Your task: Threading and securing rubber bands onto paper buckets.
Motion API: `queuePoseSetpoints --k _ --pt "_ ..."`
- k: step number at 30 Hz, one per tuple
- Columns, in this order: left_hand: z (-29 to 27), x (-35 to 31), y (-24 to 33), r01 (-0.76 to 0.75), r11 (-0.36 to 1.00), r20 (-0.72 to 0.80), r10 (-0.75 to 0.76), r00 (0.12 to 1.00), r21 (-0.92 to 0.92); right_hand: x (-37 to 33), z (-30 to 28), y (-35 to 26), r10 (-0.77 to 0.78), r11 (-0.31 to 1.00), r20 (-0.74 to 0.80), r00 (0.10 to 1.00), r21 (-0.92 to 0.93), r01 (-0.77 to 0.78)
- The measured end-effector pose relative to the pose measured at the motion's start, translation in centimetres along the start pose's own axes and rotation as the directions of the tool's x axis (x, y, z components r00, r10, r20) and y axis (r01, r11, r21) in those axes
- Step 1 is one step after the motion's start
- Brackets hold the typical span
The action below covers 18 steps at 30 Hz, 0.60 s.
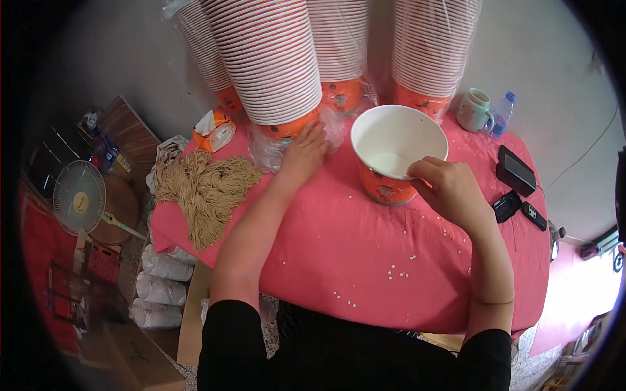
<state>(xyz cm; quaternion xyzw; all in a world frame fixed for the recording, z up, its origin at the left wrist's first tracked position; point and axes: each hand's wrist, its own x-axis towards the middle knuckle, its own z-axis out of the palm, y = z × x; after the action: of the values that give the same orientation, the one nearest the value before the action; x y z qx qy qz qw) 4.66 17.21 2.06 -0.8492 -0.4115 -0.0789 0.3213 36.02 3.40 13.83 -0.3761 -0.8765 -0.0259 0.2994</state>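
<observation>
Head view: R hand point(450, 188) clamped on near-right rim of paper bucket point(392, 156), standing on pink tablecloth point(326, 260) R of bucket stack point(270, 65), prob. light, stiffish but crushable, best taken by rim; L hand point(305, 153) touching stack's btm, can't tell if gripping.

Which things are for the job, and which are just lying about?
Likely the job:
- tub, right hand at its rim
- tall stack, left hand at its foot

Probably just lying about:
- string bundle
- mug
- bottle
</observation>
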Motion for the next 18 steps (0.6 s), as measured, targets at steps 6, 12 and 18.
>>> queuePoseSetpoints --k 6,12,18 --pt "1.0 -0.9 -2.3 -0.008 0.998 -0.007 0.008 1.000 -0.063 0.0 0.7 -1.1 -0.030 0.997 -0.010 1.000 -0.070 0.029" --pt "-1.1 -0.8 -1.2 0.079 0.980 0.027 -0.075 0.997 -0.183 0.0 2.2 -1.7 -0.133 0.979 -0.089 0.987 -0.169 0.117" --pt "-4.9 -2.7 1.1 0.078 0.880 -0.036 -0.107 0.994 -0.469 -0.1 2.7 -1.8 -0.147 0.970 -0.112 0.983 -0.209 0.121"
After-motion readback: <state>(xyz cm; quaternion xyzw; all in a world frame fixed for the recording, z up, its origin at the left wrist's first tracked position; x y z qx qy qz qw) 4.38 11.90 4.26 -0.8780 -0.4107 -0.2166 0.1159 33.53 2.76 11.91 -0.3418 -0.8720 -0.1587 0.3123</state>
